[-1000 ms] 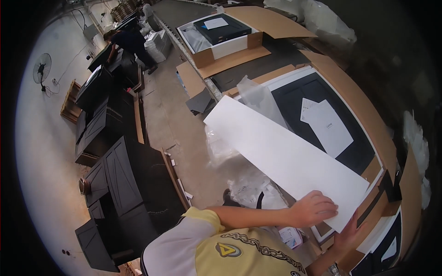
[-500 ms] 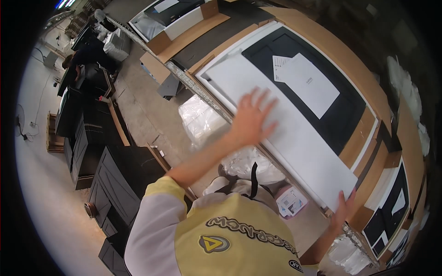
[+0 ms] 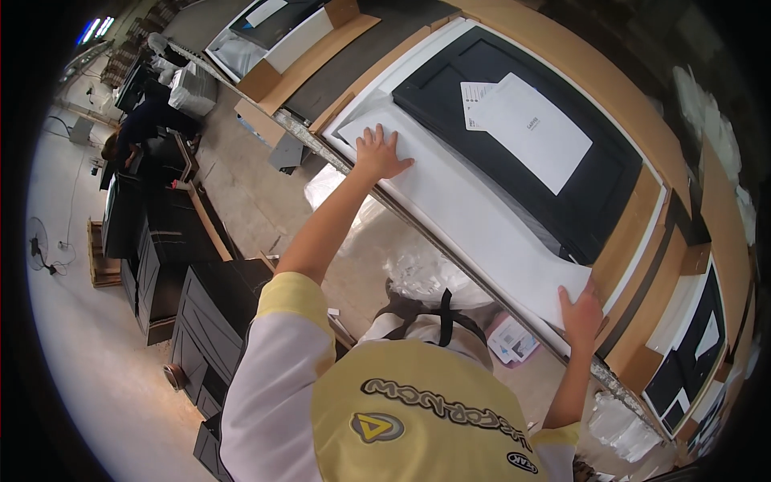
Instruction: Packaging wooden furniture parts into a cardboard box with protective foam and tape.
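Note:
A long white foam sheet (image 3: 474, 217) lies along the near side of an opened cardboard box, its near edge bent down toward the box wall. My left hand (image 3: 381, 154) presses flat on its left end with the fingers spread. At the right end my right hand (image 3: 582, 315) grips the sheet's corner, the thumb on the near side and the fingers partly hidden. Beyond the sheet lies a dark panelled board (image 3: 450, 72) inside the box. A white paper booklet (image 3: 538, 136) and a smaller printed sheet (image 3: 475, 104) rest on that board.
Cardboard flaps (image 3: 626, 96) spread on the far side. Another opened box with a dark panel (image 3: 683, 361) is at the right, one more (image 3: 297, 48) at the upper left. Plastic-wrapped bundles (image 3: 434, 273) lie below the table. At left, a person (image 3: 152, 120) bends near dark cabinets (image 3: 209, 321).
My left hand has slid left along the sheet to its left end. The sheet has come nearer and its near edge now bends down, showing more of the dark board.

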Motion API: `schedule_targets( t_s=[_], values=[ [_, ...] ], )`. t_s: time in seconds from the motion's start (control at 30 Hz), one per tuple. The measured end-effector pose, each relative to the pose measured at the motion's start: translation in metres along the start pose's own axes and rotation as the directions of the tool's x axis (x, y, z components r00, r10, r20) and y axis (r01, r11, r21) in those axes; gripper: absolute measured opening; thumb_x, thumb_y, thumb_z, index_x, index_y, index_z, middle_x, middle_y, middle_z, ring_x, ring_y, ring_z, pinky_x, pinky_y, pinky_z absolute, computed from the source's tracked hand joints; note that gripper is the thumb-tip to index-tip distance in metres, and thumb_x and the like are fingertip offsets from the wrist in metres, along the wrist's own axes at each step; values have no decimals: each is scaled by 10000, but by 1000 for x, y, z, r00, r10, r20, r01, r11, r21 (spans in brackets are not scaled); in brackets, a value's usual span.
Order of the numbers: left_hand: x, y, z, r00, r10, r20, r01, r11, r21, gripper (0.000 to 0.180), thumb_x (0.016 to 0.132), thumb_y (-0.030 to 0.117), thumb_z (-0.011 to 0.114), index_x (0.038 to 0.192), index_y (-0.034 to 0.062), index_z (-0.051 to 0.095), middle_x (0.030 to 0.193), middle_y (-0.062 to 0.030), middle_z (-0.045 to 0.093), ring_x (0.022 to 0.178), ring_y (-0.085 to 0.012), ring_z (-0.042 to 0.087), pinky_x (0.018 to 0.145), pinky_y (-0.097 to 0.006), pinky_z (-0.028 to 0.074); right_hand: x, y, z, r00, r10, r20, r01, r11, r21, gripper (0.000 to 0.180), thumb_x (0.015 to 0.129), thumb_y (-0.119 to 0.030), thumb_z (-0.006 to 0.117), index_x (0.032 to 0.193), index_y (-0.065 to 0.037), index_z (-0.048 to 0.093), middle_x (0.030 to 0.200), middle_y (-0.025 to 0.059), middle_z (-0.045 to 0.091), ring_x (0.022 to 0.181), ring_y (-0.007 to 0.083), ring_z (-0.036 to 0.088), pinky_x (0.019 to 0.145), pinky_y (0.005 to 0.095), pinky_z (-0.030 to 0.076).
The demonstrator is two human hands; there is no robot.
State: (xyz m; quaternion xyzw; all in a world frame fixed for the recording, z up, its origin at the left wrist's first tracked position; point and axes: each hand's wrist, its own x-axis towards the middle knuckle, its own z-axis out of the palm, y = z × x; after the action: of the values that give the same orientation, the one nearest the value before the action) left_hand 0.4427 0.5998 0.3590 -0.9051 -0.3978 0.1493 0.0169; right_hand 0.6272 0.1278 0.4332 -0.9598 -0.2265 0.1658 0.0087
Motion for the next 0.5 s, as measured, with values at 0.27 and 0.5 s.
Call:
schedule_targets(
  t_s=[0.27,0.5],
  values=[
    [3,-37,1,996,-77,36,80,993,-87,846,869,681,539,1483,111,424,1557,-249,319,1386,-453,362,1113,-569,307,24,80,66,989,28,-142,112,480,870,551,992,-116,572,1457,77,347,1396,190,529,1229,227,542,1042,312,415],
    [11,-26,13,985,-25,173,34,998,-53,1092,804,824,482,1590,130,178,1624,-248,151,1479,-493,164,1183,-544,216,17,50,81,939,25,-343,174,826,536,581,993,-168,558,1480,47,327,1465,256,433,1342,325,468,1104,391,372]
  ],
)
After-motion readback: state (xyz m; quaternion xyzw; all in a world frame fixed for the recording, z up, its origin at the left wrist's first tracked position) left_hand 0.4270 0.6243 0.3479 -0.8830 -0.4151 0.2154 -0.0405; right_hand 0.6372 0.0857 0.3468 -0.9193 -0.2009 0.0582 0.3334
